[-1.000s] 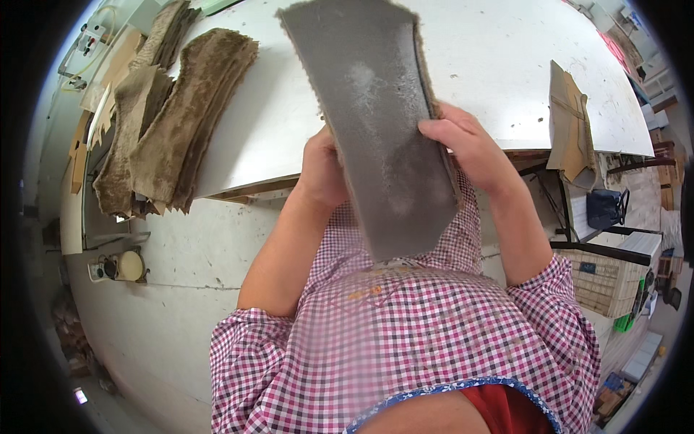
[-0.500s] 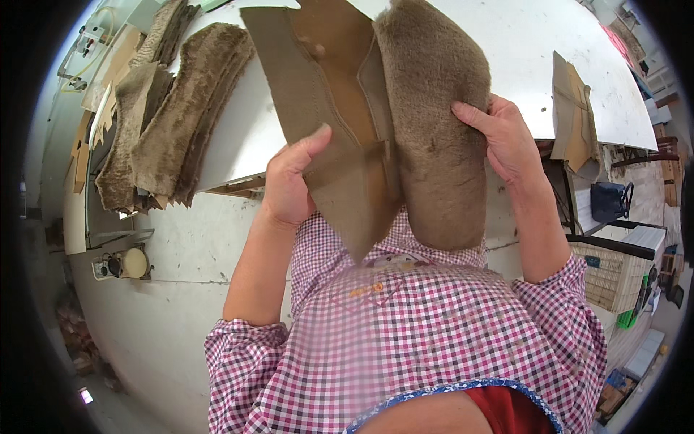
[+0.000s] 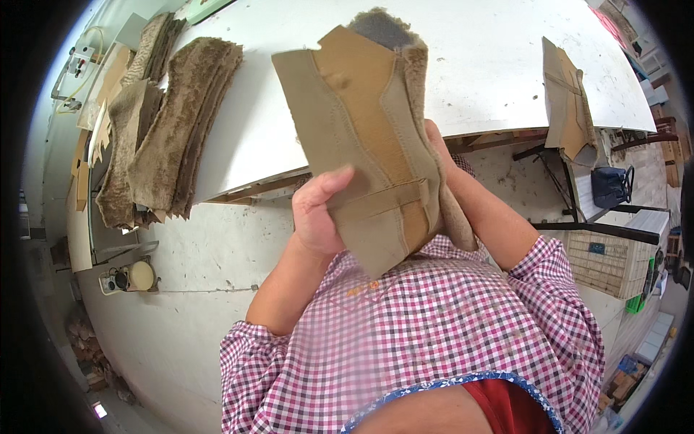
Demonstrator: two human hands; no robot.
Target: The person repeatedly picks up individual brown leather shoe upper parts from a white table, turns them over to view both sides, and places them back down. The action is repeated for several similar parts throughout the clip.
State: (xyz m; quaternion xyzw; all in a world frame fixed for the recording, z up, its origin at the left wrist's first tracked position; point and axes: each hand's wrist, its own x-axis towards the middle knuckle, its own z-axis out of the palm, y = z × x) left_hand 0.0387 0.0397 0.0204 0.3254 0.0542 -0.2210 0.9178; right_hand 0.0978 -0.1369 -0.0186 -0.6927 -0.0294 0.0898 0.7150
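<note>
In front of my chest is a stitched brown boot upper (image 3: 372,145) with a tan strip down its middle and a band across its lower part. My left hand (image 3: 322,210) grips its left edge, thumb on the front face, fingers hidden behind. Folded behind the upper is a brown fleece piece (image 3: 416,79); its grey back shows at the top and its pile along the right side. My right hand (image 3: 439,148) holds this fleece from the right, its fingers mostly hidden behind the pieces.
Stacks of brown fleece pieces (image 3: 177,123) hang over the left edge of the white table (image 3: 484,65). Another stitched upper (image 3: 567,101) lies over the table's right edge. Below it are a dark handbag (image 3: 612,186) and a beige plastic crate (image 3: 606,264).
The fleece piece, earlier held open beside the upper at the right, is now folded behind it. My right hand has moved left and behind the pieces; the upper now faces me flatter.
</note>
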